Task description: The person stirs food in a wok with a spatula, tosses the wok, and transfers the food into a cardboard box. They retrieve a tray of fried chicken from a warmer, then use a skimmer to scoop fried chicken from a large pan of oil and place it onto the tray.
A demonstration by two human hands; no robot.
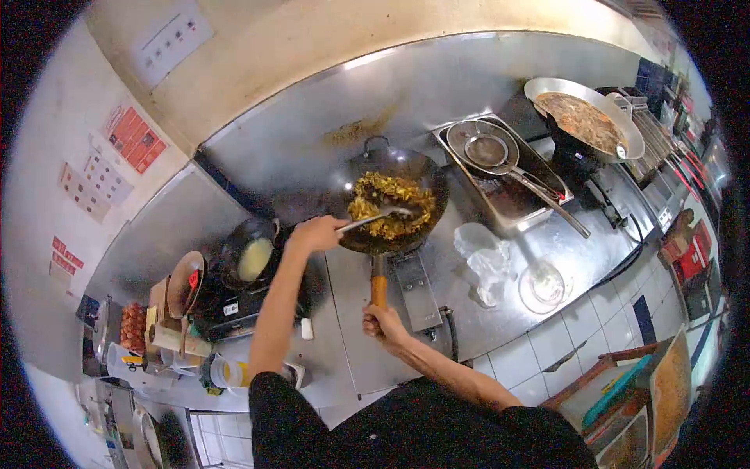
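Note:
A dark wok [437,184] sits on a burner in the middle, holding chopped yellow-brown food [383,187]. My left hand [316,234] is closed around the handle of a metal spatula [362,223]. The spatula reaches over the wok's near left rim, its head among the food. Lower down, my right hand [383,322] grips the wooden wok handle [379,291], which points back toward me.
A strainer [486,147] lies across a steel tray [504,211] at the right. Beyond it stands a large pan of brown liquid [578,121]. A plastic bag [483,262] and a clear round lid [541,285] lie on the counter. A smaller pan [250,250] is at the left.

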